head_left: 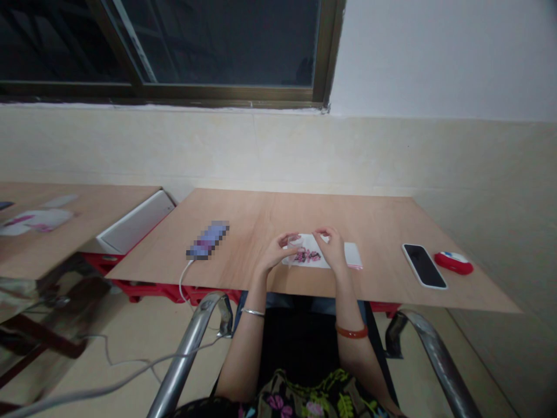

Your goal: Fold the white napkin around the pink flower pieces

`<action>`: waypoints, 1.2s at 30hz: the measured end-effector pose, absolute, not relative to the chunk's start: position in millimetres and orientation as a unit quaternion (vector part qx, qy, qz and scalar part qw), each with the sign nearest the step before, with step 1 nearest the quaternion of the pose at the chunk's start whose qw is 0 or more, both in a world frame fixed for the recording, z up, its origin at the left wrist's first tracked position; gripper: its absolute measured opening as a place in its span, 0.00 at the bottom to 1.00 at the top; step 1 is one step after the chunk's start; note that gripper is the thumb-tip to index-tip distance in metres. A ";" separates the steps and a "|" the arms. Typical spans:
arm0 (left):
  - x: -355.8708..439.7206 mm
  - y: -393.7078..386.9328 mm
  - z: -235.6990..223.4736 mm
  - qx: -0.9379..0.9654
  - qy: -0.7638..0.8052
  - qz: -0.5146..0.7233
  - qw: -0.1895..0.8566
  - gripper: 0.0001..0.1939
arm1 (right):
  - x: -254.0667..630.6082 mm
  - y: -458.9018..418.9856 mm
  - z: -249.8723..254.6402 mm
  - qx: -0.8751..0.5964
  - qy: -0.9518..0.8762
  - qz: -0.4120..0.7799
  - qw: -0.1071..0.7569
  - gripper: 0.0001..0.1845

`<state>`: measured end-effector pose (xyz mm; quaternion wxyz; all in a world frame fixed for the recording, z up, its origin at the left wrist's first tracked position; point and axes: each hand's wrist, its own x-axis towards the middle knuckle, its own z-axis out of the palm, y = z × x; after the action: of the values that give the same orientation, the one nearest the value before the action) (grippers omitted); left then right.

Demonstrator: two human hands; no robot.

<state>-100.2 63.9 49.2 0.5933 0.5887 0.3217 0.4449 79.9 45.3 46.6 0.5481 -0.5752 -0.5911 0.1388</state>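
My left hand [281,251] has its thumb and fingers closed around a small see-through plastic piece [295,242], whose exact kind I cannot make out. Under it, several small pink and dark bits [308,255] lie clustered on a white sheet [352,253]; they are too small to name. Over the sheet's middle, my right hand [331,244] has thumb and forefinger drawn together in a pinch. Whatever sits between those fingertips, if anything, is too small to see.
A phone [208,240] with a white cable lies left on the wooden tabletop [256,209]. To the right are another phone [424,266] and a red case [453,263]. A second table [108,200] stands left. Metal armrests [191,354] flank me.
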 end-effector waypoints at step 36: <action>-98.9 73.0 50.7 0.594 0.354 0.453 0.563 0.26 | 41.4 63.0 -23.0 -0.521 -0.713 0.282 0.375 0.04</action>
<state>-98.9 73.0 50.7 0.5625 0.5940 0.3542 0.4530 41.4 63.0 -23.0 0.3745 -0.5207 -0.7134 0.2822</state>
